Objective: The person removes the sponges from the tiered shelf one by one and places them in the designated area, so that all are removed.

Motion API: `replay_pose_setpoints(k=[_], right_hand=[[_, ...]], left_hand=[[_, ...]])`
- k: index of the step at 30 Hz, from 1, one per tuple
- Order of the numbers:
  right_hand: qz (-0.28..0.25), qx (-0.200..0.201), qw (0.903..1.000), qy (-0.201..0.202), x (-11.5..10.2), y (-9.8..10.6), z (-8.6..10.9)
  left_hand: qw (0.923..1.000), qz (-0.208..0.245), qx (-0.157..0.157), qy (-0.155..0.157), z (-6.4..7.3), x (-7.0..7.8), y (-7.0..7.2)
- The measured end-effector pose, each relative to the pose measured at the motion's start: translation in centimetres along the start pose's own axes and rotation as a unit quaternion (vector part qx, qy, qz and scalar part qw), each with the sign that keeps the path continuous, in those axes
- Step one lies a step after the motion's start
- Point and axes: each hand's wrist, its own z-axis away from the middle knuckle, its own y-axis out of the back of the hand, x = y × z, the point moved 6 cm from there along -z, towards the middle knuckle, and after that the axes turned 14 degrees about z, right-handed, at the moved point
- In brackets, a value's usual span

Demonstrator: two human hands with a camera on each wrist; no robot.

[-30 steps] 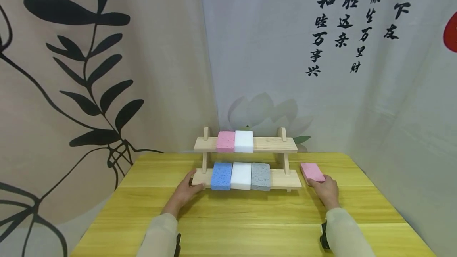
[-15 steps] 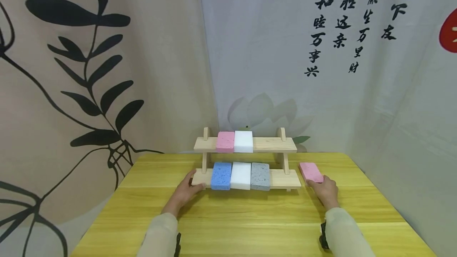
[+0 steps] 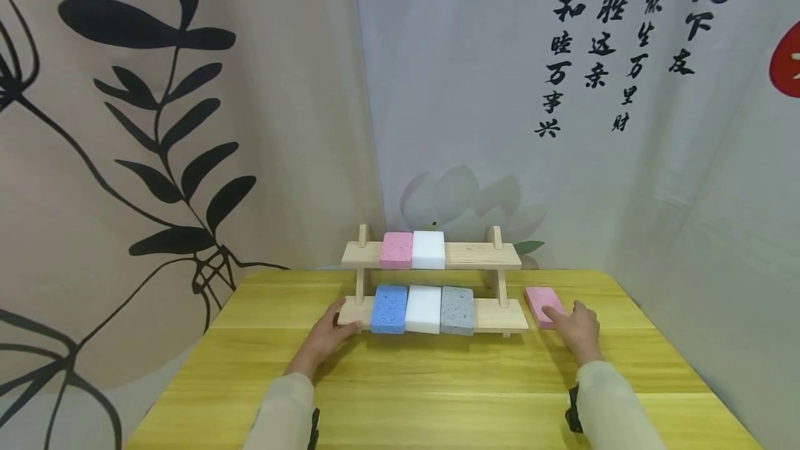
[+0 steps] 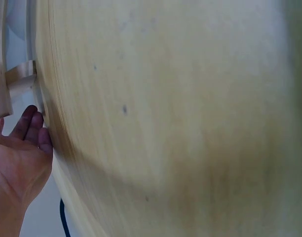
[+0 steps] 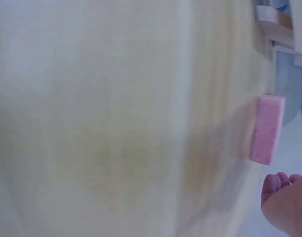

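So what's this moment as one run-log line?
left grip: holding left end of wooden rack | right grip: thumb over loose pink block, contact unclear | wooden rack: five blocks | loose pink block: on table

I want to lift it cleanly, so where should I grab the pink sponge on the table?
Probably pinch the pink sponge across its long sides, right hand coming from near right: it lies flat, longer than wide, with the rack close on its left.
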Motion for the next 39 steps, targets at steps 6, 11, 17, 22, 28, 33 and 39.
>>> replay_pose_setpoints(k=[6,11,17,22,28,33,39], right_hand=[[-0.001,0.021,0.9998,0.000,-1.6,1.5,-0.2],[-0.002,0.051,0.9986,0.015,-3.4,2.8,-0.3],[-0.014,0.083,0.9960,0.029,-6.5,4.1,-0.3],[-0.025,0.095,0.9945,0.035,-9.5,4.6,-0.4],[-0.046,0.094,0.9919,0.072,-12.9,4.4,-0.2],[-0.059,0.077,0.9904,0.099,-15.6,3.6,0.1],[-0.058,0.068,0.9907,0.103,-18.2,2.4,0.5]], left_hand=[[1.0000,-0.001,0.002,0.000,0.0,-0.1,0.0],[1.0000,-0.006,0.003,0.005,-0.2,-0.2,0.0],[0.9999,-0.006,0.005,0.008,-0.4,-0.2,0.1],[0.9999,-0.010,0.003,0.012,-0.2,-0.1,0.2],[0.9999,-0.007,0.000,0.009,-0.1,-0.1,0.3],[0.9999,-0.007,0.000,0.008,-0.1,-0.2,0.3],[1.0000,0.000,-0.004,0.005,-0.2,-0.3,0.2]])
